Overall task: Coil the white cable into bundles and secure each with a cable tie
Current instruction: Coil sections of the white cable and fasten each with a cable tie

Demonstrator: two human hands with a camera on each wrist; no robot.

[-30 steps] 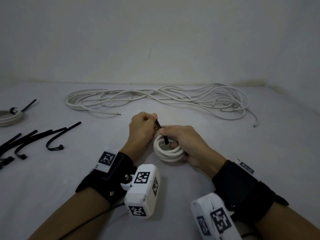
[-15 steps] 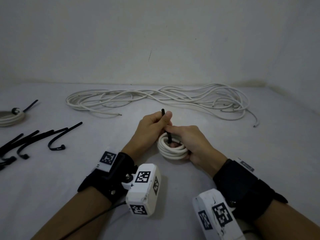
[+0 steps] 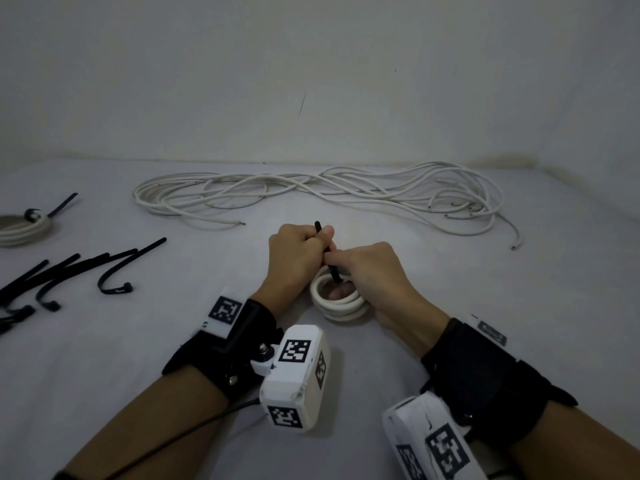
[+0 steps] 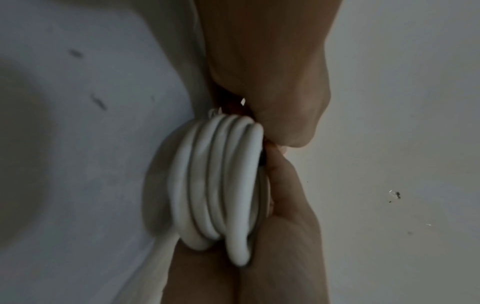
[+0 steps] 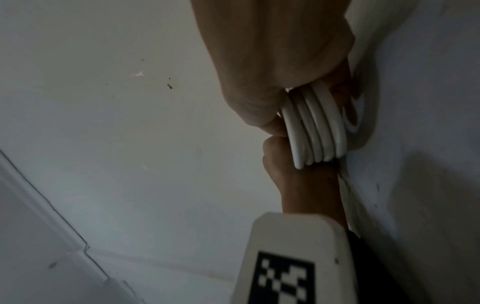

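we see a small coil of thick white round cable (image 3: 337, 303) lying on the pale grey desk (image 3: 173, 341), directly between our two wrists. our right hand (image 3: 374, 275) has its grip closed around the coil's right side, with a fingertip showing through the coil's middle; in the right wrist view the stacked turns (image 5: 315, 125) sit against the curled fingers. our left hand (image 3: 294, 254) has its grip closed in a fist on the thin black plastic cable tie (image 3: 334, 273), thumb pressed on the strap, whose tip pokes up above the fist while its lower part runs down across the coil's far rim. the two hands touch just above the coil. in the left wrist view the coil (image 4: 221, 181) lies edge-on beside both hands.

further back a long loose heap of white cable (image 3: 329, 195) sprawls across the desk. to the left lie several spare black cable ties (image 3: 69, 271), and at the far left a finished white bundle (image 3: 24, 228) with a black tie around it.
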